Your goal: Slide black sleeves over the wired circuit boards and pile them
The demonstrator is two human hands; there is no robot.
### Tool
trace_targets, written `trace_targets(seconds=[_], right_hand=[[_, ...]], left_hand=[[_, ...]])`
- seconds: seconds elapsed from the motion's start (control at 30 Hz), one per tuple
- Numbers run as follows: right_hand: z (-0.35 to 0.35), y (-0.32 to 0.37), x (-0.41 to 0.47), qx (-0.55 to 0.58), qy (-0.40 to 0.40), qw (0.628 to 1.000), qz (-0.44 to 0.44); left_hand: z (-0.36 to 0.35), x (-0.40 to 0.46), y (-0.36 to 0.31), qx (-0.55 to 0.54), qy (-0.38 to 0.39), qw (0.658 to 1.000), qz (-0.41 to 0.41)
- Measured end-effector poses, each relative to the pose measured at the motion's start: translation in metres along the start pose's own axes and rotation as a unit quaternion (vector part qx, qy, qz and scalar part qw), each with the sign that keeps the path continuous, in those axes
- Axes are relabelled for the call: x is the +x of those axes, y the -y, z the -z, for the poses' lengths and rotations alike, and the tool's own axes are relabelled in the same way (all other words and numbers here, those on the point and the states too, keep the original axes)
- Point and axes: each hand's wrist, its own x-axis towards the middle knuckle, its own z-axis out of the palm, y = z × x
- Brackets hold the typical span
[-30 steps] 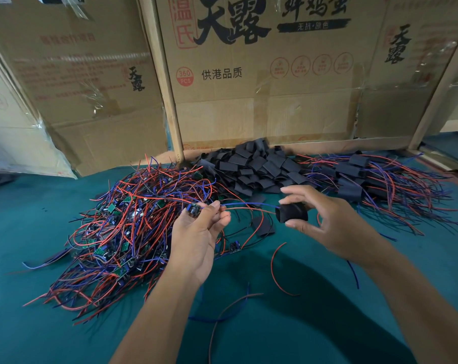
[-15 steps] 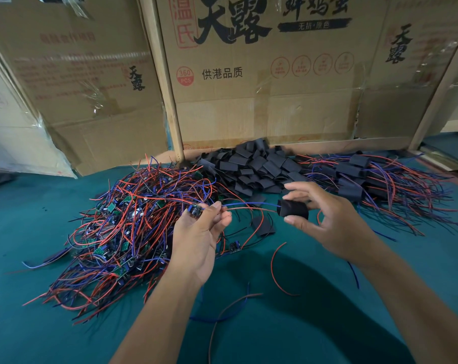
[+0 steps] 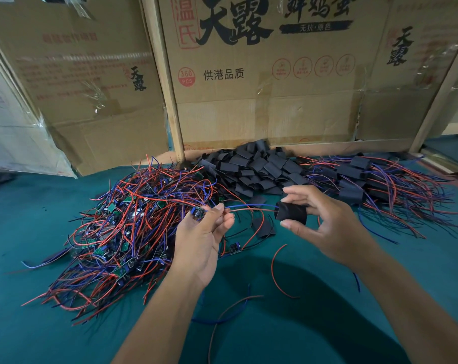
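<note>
- Two hands work: left hand (image 3: 200, 239) pinches a circuit board (image 3: 198, 213); right hand (image 3: 325, 227) pinches a black sleeve (image 3: 291, 213) around its wires (image 3: 251, 207).
- Wire ends inside the sleeve are hidden.

green tabletop (image 3: 314, 324), wired boards (image 3: 123, 232), sleeves (image 3: 259, 169)

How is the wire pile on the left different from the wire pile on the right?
The left pile shows bare green boards in a loose tangle; the right pile has black sleeves over its boards. The left pile lies nearer the person, the right pile farther back by the cardboard. Both have red and blue wires.
</note>
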Motion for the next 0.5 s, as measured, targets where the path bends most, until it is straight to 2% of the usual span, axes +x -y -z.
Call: trace_targets(seconds=[0.23, 0.37, 0.5], right_hand=[[-0.01, 0.005, -0.001, -0.06, -0.004, 0.998, 0.023], [-0.02, 0.007, -0.002, -0.095, -0.002, 0.995, 0.04], [-0.023, 0.009, -0.003, -0.103, 0.004, 0.994, 0.045]], left_hand=[[-0.008, -0.002, 0.014, 0.046, 0.016, 0.998, -0.033], [-0.015, -0.008, 0.023, 0.034, 0.034, 0.999, 0.021], [-0.016, -0.013, 0.027, 0.129, 0.072, 0.989, 0.018]])
